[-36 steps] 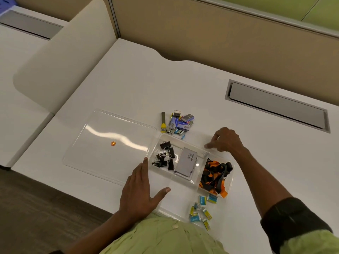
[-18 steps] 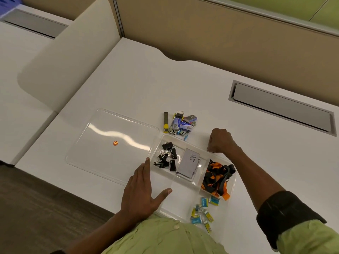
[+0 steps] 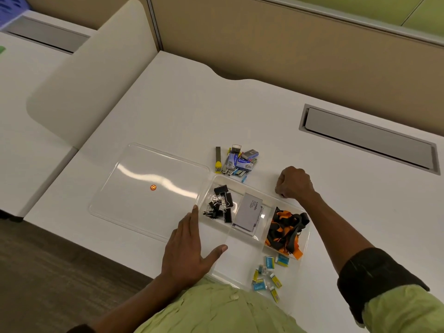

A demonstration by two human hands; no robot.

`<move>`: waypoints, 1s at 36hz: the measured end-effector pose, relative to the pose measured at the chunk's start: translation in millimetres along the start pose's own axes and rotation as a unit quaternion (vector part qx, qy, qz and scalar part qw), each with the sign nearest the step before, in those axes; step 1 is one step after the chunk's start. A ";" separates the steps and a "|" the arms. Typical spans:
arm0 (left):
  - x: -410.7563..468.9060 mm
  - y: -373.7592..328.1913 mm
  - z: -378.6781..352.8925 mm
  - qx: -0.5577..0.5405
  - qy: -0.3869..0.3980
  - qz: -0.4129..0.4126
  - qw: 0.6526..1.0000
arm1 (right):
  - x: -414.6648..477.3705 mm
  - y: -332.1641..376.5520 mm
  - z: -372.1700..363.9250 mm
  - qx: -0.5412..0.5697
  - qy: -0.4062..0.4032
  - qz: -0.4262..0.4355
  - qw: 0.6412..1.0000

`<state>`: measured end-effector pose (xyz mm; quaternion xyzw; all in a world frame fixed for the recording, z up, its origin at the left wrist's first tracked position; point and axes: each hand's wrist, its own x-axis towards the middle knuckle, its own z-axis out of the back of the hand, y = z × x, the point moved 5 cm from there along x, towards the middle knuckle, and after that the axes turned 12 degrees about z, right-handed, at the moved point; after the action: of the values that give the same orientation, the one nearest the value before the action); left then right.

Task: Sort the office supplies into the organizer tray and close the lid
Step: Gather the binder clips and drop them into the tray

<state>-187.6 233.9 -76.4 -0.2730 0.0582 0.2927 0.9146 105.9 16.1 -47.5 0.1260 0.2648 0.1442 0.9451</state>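
Note:
A clear organizer tray [image 3: 242, 255] sits at the desk's near edge. Its compartments hold black binder clips [image 3: 221, 204], a grey card box [image 3: 249, 213], orange-and-black lanyards [image 3: 287, 230] and small blue-and-yellow packets [image 3: 268, 275]. The clear lid [image 3: 149, 188] lies flat to the tray's left. A pile of staplers and staple boxes [image 3: 236, 162] lies on the desk just beyond the tray. My left hand [image 3: 189, 251] rests flat, fingers spread, on the tray's near-left corner. My right hand [image 3: 294, 182] is curled into a fist on the desk by the tray's far-right corner; nothing shows in it.
The white desk [image 3: 180, 111] has a grey cable hatch [image 3: 367, 138] at the far right. A beige partition [image 3: 288, 44] runs along the back and a rounded white divider [image 3: 89, 75] stands on the left. The floor drops off at the near left.
My right hand's fingers, stretched toward the tray's far edge a second ago, have curled into a fist. The left hand has stayed put.

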 end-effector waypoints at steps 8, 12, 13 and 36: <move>-0.3 -0.2 0.3 0.001 -0.002 -0.004 1.000 | 3.9 -2.7 -4.1 0.089 0.030 -0.032 0.995; -0.8 -1.5 1.0 0.002 -0.001 -0.003 1.000 | 3.7 -4.9 -5.0 0.076 0.026 -0.030 0.996; -0.9 -1.7 1.4 0.002 -0.001 -0.003 1.000 | 3.2 -4.5 -4.5 0.065 0.023 -0.028 0.997; -1.4 -3.1 3.4 0.001 0.006 0.002 1.000 | -63.5 117.0 4.3 0.135 -0.073 0.283 0.947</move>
<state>-187.1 232.9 -71.7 -0.2742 0.0647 0.2928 0.9137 32.1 102.2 22.3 0.3319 0.1651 0.3589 0.8566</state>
